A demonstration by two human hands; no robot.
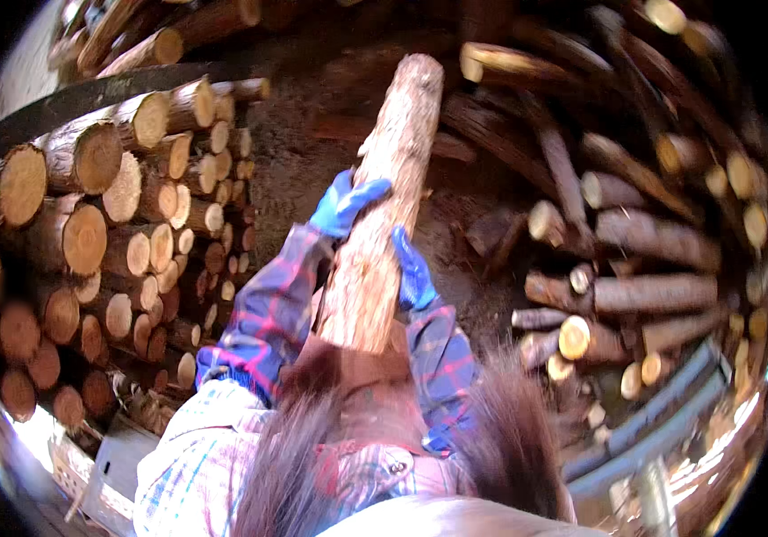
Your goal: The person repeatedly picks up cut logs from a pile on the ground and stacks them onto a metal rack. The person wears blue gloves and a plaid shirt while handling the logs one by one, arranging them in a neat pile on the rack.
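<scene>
A thick log with rough, pale brown bark is held out in front of my body, its far end tipped up and away from me. My left hand, in a blue glove, grips its left side with the thumb lying across the bark. On the log's right side, a little nearer to me, my right hand presses in, also gloved in blue. The fingers under the log are hidden on both sides. Dark plaid sleeves cover both forearms.
A tall stack of cut logs stands at the left, round ends facing inward. Looser logs lie piled at the right, some pointing at odd angles. Brown ground shows between them. Blue-grey curved bars are at the lower right.
</scene>
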